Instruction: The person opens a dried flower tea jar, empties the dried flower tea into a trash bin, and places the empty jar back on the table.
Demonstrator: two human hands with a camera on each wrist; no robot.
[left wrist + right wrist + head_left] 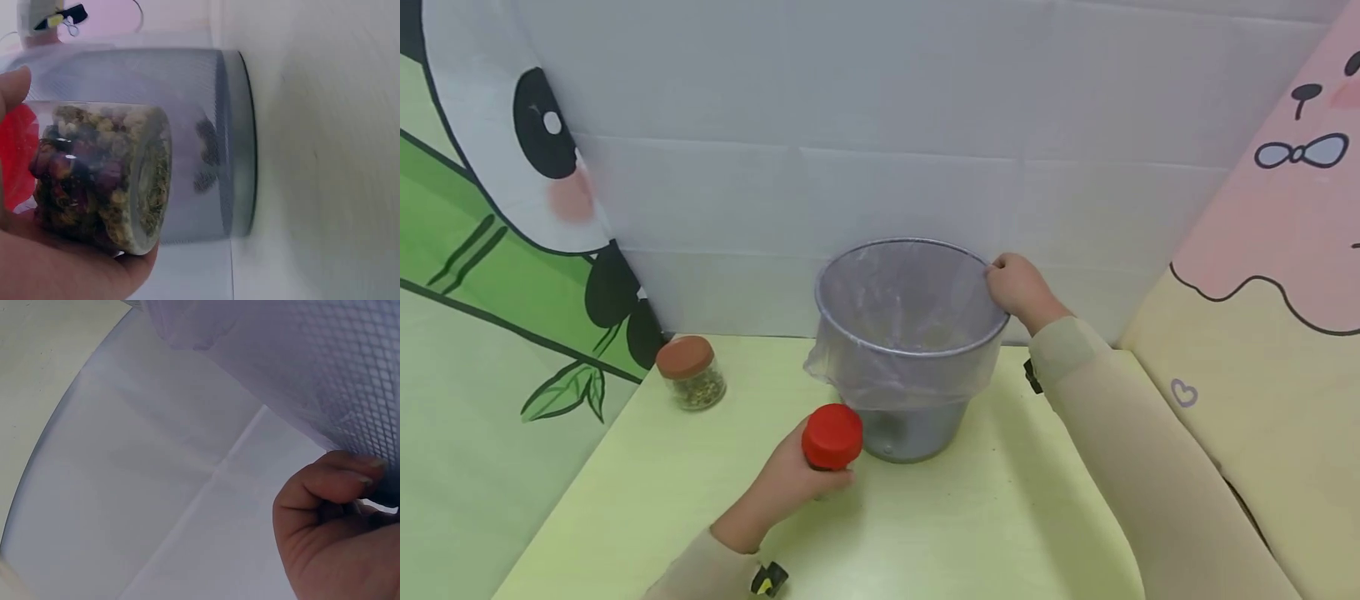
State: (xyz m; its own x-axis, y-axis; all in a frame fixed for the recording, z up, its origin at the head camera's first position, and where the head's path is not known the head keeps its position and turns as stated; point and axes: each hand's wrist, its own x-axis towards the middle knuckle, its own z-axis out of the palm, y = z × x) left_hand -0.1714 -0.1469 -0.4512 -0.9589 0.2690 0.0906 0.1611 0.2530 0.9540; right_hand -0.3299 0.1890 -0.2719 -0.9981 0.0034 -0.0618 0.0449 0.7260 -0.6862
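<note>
My left hand (pixel 790 479) grips a clear jar with a red lid (pixel 832 437), in front of the bin's lower left side. In the left wrist view the jar (pixel 103 175) holds dried flowers and rosebuds, and the fingers (pixel 69 265) wrap round it. A grey mesh bin (pixel 917 429), lined with a thin translucent bag (pixel 902 379) folded over its rim, stands upright on the table. My right hand (pixel 1022 287) pinches the rim at its right; in the right wrist view its curled fingers (pixel 325 487) are at the mesh edge.
A second glass jar with a brown lid (pixel 685 357) stands at the table's back left. Behind the bin hangs a pale creased sheet (pixel 910 100). Printed cartoon sheets flank the pale yellow-green table (pixel 940 533) on both sides.
</note>
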